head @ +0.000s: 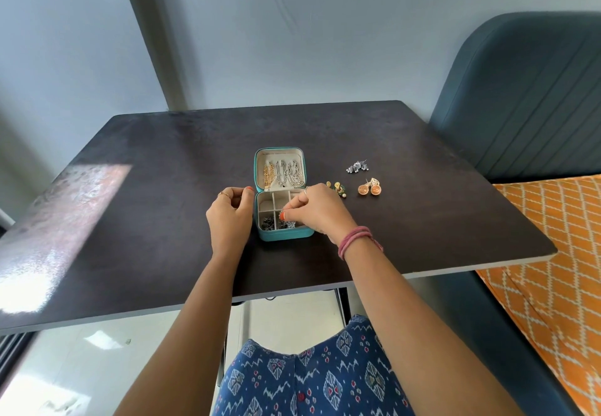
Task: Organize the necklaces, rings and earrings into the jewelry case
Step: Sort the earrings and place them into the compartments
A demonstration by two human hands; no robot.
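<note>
Only the one head view here, looking down over the dark surface [130,220]. The teal jewelry case [283,194] sits open dead centre, lid tipped back with the necklaces [284,173] already hanging in it, compartments toward the person.

Right hand [317,210] is down over the front compartments, fingertips pinched together on something small and dark. It looks like an earring going in, but it's too tiny to say for sure. Left hand [231,212] is just beside the case's left wall, fingers loosely curled, thumb near the hinge corner, gripping nothing that I can see.

What matters next, I reckon: the leftover earrings all lie off to the right of the case. The green-gold pair [336,188] is just past the right knuckles, the orange round pair [370,188] further out, the silver cluster [356,167] beyond that. So the right hand is clearly nearer, and it's a short sideways reach while the left steadies the case.
</note>
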